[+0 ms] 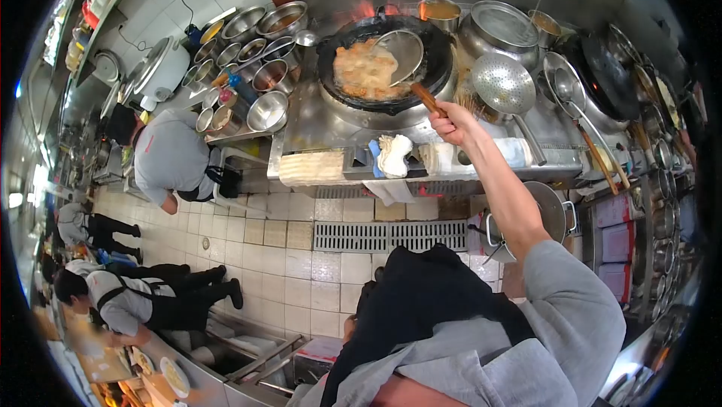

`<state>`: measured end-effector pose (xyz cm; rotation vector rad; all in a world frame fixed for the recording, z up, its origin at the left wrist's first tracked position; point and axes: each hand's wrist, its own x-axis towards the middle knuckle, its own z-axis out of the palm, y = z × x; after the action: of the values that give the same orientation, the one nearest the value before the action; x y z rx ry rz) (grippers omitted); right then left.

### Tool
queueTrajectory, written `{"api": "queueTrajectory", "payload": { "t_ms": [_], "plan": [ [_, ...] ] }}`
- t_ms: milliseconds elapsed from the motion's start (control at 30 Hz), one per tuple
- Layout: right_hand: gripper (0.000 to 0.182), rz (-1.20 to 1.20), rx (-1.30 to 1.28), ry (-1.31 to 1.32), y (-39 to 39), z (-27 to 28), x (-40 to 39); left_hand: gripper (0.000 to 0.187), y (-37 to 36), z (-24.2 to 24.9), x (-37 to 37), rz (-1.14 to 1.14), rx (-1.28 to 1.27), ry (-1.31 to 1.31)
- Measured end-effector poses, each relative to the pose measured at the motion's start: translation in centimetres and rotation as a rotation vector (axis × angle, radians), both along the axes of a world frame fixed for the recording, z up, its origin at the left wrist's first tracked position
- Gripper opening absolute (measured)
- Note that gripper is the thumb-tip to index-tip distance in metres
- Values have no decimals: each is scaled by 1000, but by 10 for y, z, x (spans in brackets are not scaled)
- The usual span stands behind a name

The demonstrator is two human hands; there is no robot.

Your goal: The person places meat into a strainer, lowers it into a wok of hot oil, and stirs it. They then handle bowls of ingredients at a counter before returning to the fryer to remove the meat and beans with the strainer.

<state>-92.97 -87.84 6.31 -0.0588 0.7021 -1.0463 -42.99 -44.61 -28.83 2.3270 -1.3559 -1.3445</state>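
Observation:
My right hand is wrapped round the wooden handle of a round mesh skimmer. The skimmer's bowl is over the right side of a large black wok on the range. Pale golden pieces of food bubble in foaming oil to its left. Flames show behind the wok's far rim. A small patch of skin appears at the left edge of my dark apron. It may be part of my left hand, but its fingers are hidden.
Several metal bowls stand left of the wok. A perforated ladle and a lidded pot are to its right. Folded cloths lie along the range's front edge. Several co-workers are at the left. A floor grate runs below.

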Motion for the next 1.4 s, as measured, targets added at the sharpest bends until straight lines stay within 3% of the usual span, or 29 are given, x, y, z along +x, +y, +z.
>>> {"api": "queueTrajectory", "payload": {
  "t_ms": [167,233,267,367,467,567,667,800,900,967,1067,1200,1300,1400],
  "plan": [
    [17,49,69,-49,32,15,-17,36,-20,-11,5,23,-23,4],
    [27,30,77,-41,43,19,-22,37,-13,-52,26,95,-64,134],
    [16,72,58,-97,48,13,-31,37,-12,-63,33,131,-84,199],
    [17,56,81,-98,62,10,-36,37,-20,-6,9,133,61,133],
    [16,43,25,-64,71,1,-38,38,-9,-5,16,-23,-19,61],
    [16,-50,-16,119,82,11,-29,37,-14,17,12,-42,6,-18],
    [21,-60,-113,305,93,28,-24,37,-5,-18,35,-228,-110,-13],
    [30,-81,-182,508,94,39,-21,35,-33,25,13,18,94,93],
    [33,-118,-209,664,91,43,-17,35,-57,67,-10,45,77,111],
    [33,-141,-229,802,87,45,-15,35,-62,70,-14,50,37,144],
    [49,-153,-283,886,78,34,-17,34,-59,48,-11,18,15,113],
    [30,-259,-354,1121,74,45,-12,33,-45,20,7,-126,-52,122],
    [41,-352,-312,1222,62,28,-28,34,-29,8,10,-130,-33,-47],
    [47,-562,-496,1364,34,-10,-61,38,-15,21,7,-86,49,12]
  ]
}}
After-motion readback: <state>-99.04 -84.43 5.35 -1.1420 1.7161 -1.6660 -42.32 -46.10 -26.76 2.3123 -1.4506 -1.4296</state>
